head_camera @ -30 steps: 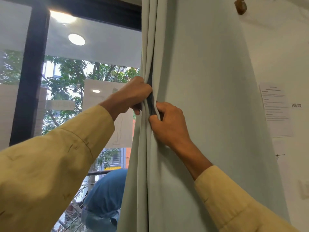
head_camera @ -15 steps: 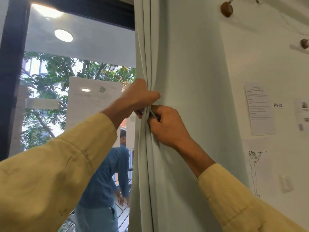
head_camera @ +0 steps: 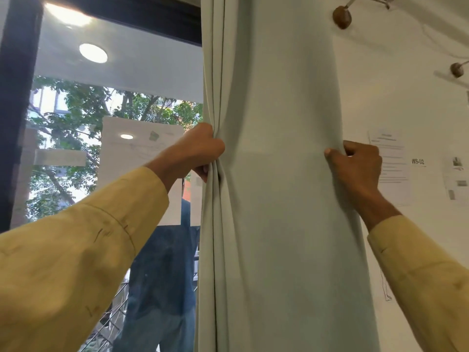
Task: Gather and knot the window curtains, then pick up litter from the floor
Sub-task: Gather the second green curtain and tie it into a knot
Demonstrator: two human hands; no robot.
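Note:
A pale grey-green curtain (head_camera: 276, 174) hangs in front of me, from the top of the view to the bottom. My left hand (head_camera: 200, 151) grips the bunched folds at its left edge, beside the window glass. My right hand (head_camera: 355, 168) curls around the curtain's right edge, thumb on the front of the cloth, fingers behind it against the wall. Both arms wear yellow sleeves. Between the two hands the fabric lies wide and fairly smooth. No floor or litter is visible.
To the left is a window (head_camera: 106, 138) with a black frame (head_camera: 15, 110); a person in blue (head_camera: 162, 275) shows in or through the glass. The white wall at right carries paper notices (head_camera: 390, 168) and wooden pegs (head_camera: 342, 17).
My right hand has left the folds next to my left hand and moved right to the curtain's far edge. My left hand stays on the left folds. The view has shifted slightly.

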